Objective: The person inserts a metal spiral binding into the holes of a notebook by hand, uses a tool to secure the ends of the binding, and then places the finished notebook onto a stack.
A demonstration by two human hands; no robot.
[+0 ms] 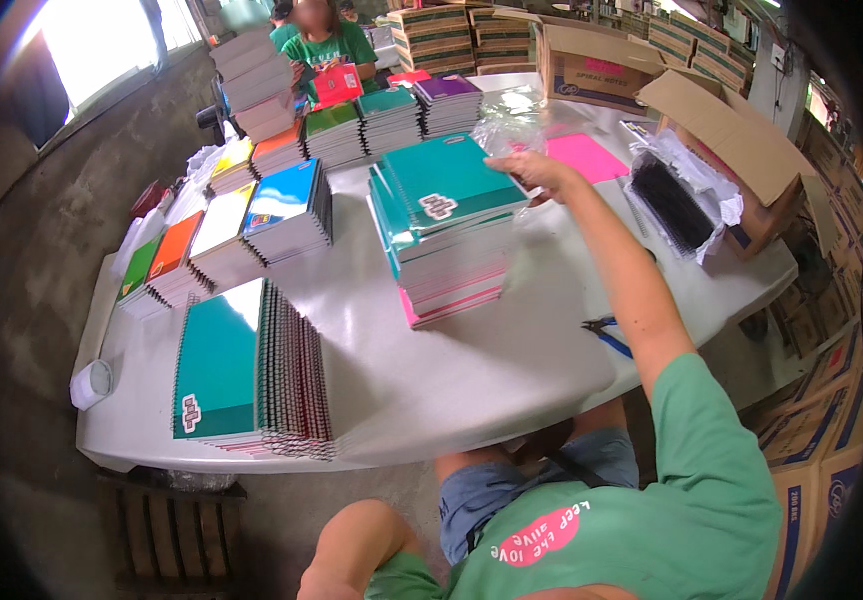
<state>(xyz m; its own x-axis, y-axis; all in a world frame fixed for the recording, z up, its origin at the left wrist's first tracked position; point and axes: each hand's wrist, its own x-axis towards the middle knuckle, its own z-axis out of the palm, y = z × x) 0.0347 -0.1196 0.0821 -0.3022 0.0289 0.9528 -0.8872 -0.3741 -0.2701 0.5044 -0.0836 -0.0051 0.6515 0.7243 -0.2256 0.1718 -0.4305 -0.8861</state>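
Observation:
My right hand reaches out over the white table and grips the far right corner of a teal spiral notebook. That notebook lies on top of a stack of teal and pink notebooks in the middle of the table. My left hand is out of sight; only a bent bare limb shows at the lower edge beside my green shirt. Nearer to me on the left, a second stack of teal notebooks lies fanned out, spirals facing right.
Rows of coloured notebook stacks cover the left and far table. A pink sheet, bagged black spirals, blue-handled pliers and open cardboard boxes are at the right. Another person in green sits at the far end.

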